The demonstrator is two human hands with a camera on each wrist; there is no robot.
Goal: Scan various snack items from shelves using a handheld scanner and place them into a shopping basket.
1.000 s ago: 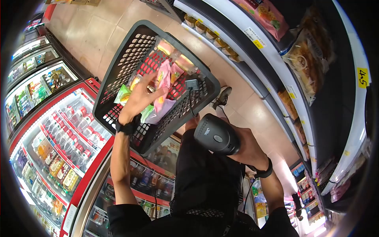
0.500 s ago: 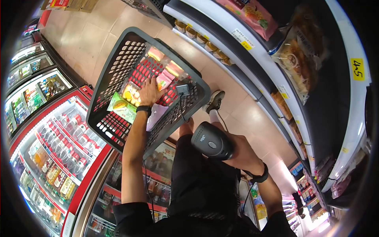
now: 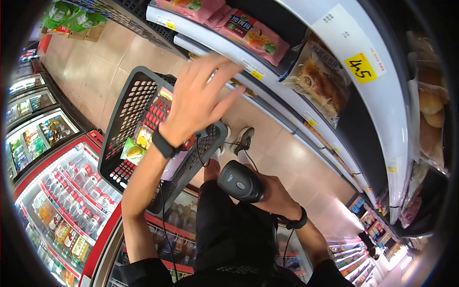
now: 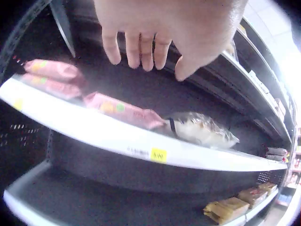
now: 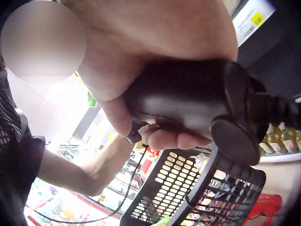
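Observation:
My left hand [image 3: 198, 98] is raised over the dark basket [image 3: 114, 112], fingers spread, holding nothing. In the left wrist view the same hand [image 4: 164, 33] hangs in front of a shelf with pink packets [image 4: 122, 113] and a clear-wrapped bread [image 4: 200, 129], touching none. My right hand [image 3: 277, 193] grips the handle of a black scanner [image 3: 240, 182]; its fingers curl round it in the right wrist view. A green packet [image 3: 133, 151] and other wrapped items lie in the basket, partly hidden by the left forearm.
White-edged shelves [image 3: 363, 71] curve along the right, with pink packets [image 3: 253, 36] and wrapped bread [image 3: 320, 81]. Red-framed drink coolers [image 3: 71, 191] stand at the left. A cable [image 3: 165, 229] hangs beside my legs; tiled floor [image 3: 287, 153] shows between.
My left hand has come up out of the basket towards the shelf, empty. The shelves fill more of the head view. My right hand still holds the scanner.

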